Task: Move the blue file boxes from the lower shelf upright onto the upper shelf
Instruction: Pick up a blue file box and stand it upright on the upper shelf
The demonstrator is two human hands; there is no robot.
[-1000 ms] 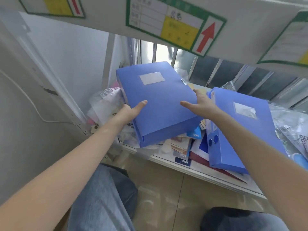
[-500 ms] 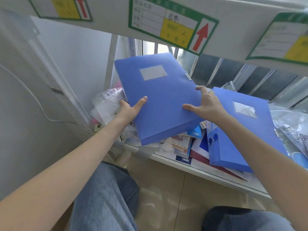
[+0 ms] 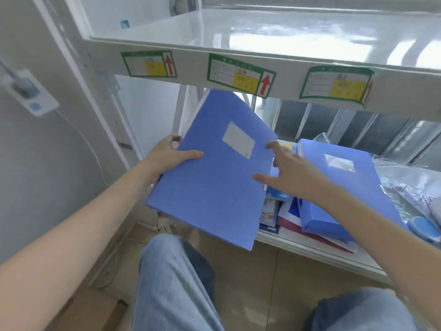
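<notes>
Head view, tilted blue file box (image 3: pixel 214 177), upper shelf (image 3: pixel 262 68) lip above

Sitting tilted between left hand (image 3: pixel 167 158) and right hand (image 3: pixel 290 174): one file box (image 3: pixel 212 168), under the upper shelf (image 3: pixel 238 60). Lying to its right on the lower shelf (image 3: pixel 317 250): another file box (image 3: pixel 343 187).

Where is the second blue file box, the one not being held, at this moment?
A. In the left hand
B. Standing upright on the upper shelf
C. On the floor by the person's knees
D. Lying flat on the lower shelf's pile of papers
D: the second blue file box lies flat on papers on the lower shelf, right of the held blue file box.
</notes>
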